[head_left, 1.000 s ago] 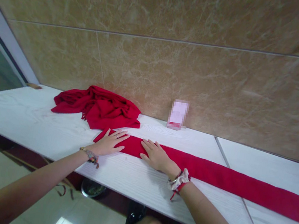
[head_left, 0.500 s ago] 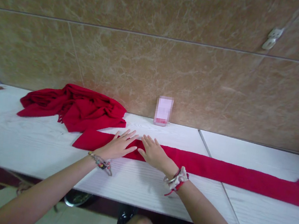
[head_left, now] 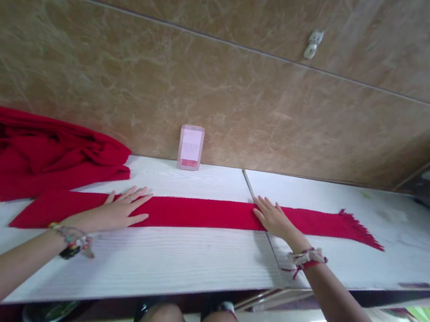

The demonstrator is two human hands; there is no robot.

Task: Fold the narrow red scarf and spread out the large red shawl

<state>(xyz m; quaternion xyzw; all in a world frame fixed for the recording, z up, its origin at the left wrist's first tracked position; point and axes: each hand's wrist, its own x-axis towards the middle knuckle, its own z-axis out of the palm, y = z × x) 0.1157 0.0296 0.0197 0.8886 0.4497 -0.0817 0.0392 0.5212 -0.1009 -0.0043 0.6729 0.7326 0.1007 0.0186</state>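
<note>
The red scarf [head_left: 199, 212] lies folded into a narrow strip along the white counter [head_left: 183, 264]. Its long axis runs left to right, parallel to the marble wall [head_left: 225, 92]. Both hands rest flat on it, well apart. The left hand [head_left: 121, 209] is nearer the plain end and the right hand [head_left: 274, 219] nearer the fringed end [head_left: 361, 234], which lies beyond its fingertips. Neither grip closes on anything: the fingers are spread and the palms are down on the cloth. A heap of red cloth [head_left: 38, 153] sits at the far left, touching the strip. A pink card [head_left: 190, 147] leans on the wall behind the scarf's middle.
</note>
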